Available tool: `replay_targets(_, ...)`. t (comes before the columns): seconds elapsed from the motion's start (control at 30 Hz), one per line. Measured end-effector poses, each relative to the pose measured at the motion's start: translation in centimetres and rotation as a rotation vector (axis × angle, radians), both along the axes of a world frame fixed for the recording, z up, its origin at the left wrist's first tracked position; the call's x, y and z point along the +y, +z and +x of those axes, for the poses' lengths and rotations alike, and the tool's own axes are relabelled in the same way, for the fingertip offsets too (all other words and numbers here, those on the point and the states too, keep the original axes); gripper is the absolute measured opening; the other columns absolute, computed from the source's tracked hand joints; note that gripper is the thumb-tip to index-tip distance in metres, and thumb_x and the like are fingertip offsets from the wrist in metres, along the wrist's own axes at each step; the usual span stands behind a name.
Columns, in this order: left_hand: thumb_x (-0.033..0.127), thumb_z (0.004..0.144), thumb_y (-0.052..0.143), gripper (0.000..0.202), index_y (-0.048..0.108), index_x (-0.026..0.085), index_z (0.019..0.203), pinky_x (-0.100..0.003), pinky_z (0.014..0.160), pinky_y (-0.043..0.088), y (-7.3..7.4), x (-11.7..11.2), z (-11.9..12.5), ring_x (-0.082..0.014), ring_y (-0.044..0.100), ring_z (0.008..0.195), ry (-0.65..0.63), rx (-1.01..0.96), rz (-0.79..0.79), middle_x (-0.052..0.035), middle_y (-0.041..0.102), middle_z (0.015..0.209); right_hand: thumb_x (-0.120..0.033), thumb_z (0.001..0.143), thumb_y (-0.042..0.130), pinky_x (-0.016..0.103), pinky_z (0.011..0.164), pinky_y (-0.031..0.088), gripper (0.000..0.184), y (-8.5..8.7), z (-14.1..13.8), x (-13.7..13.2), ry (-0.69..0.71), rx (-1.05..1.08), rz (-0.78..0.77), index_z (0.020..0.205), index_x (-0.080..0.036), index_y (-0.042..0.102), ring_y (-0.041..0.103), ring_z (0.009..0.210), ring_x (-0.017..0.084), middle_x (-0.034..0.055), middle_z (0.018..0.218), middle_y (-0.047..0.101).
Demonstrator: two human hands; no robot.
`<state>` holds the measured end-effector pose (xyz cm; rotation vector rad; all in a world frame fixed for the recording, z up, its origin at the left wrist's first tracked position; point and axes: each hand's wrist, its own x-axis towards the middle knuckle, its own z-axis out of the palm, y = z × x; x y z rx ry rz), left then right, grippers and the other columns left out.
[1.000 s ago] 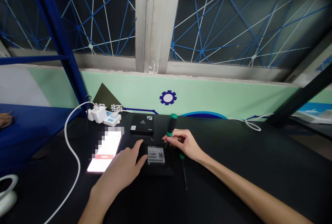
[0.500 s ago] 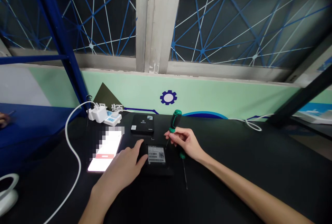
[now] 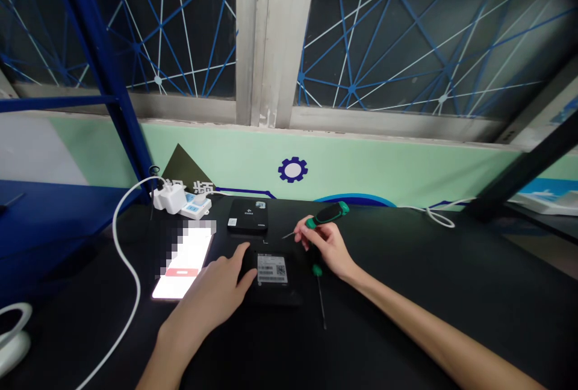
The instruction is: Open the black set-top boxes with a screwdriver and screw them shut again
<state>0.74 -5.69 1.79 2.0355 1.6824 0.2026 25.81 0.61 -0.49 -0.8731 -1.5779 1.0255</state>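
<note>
My left hand lies on the left side of a flat black electronic box, thumb and index finger spread apart. The box bears a pale printed label with a square code. In the fingers of my right hand is a screwdriver with a green and black handle. It slants, handle up to the right, its thin tip pointing left above the box's far edge. Under that hand a second screwdriver rests on the table, its shaft toward me and its handle partly hidden.
Behind the box lies another black box with stickers. A lit phone is left of my left hand. A white power strip and white cable are at the left. A tiny bent piece lies between the boxes.
The screwdriver in my right hand has swung from nearly upright to slanting right, and its tip has come away from the box. A hand at the far left edge has left view.
</note>
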Motion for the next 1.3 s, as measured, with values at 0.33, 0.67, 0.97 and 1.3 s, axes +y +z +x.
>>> replay_targets(0.33, 0.054, 0.098, 0.031, 0.063, 0.031, 0.026, 0.154, -0.033, 0.065, 0.046, 0.1, -0.1, 0.1, -0.0306, 0.067, 0.089, 0.000, 0.018, 0.002, -0.0098, 0.068, 0.093, -0.059, 0.086, 0.065, 0.025, 0.047, 0.037, 0.050, 0.3, -0.2, -0.4, 0.031, -0.078, -0.030, 0.059, -0.017, 0.058, 0.047, 0.047, 0.011, -0.0003, 0.054, 0.054)
replay_targets(0.67, 0.055, 0.098, 0.031, 0.063, 0.030, 0.026, 0.154, -0.034, 0.067, 0.047, 0.0, 0.0, 0.1, -0.0306, 0.066, 0.088, -0.005, 0.018, 0.002, -0.0096, 0.067, 0.092, -0.058, 0.090, 0.060, 0.025, 0.049, 0.036, 0.048, -0.1, -0.6, -0.7, 0.029, -0.270, 0.037, 0.067, -0.017, 0.059, 0.043, 0.050, 0.010, -0.0008, 0.059, 0.052)
replay_targets(0.97, 0.055, 0.097, 0.030, 0.063, 0.031, 0.027, 0.154, -0.034, 0.066, 0.047, -0.1, 0.1, 0.1, -0.0300, 0.066, 0.088, 0.001, 0.017, 0.001, -0.0092, 0.065, 0.089, -0.054, 0.069, 0.083, 0.023, 0.044, 0.045, 0.043, 0.3, -1.0, -0.4, 0.068, -0.084, -0.152, 0.071, -0.016, 0.064, 0.053, 0.045, 0.010, -0.0034, 0.056, 0.055)
replay_targets(1.3, 0.054, 0.097, 0.031, 0.063, 0.031, 0.025, 0.153, -0.035, 0.067, 0.047, -0.1, 0.0, 0.1, -0.0317, 0.066, 0.092, -0.004, 0.028, 0.013, -0.0110, 0.067, 0.094, -0.041, 0.056, 0.093, 0.025, 0.048, 0.054, 0.038, 0.2, -1.0, -0.1, 0.072, -0.006, -0.215, 0.067, -0.015, 0.067, 0.064, 0.050, 0.014, 0.0017, 0.060, 0.070)
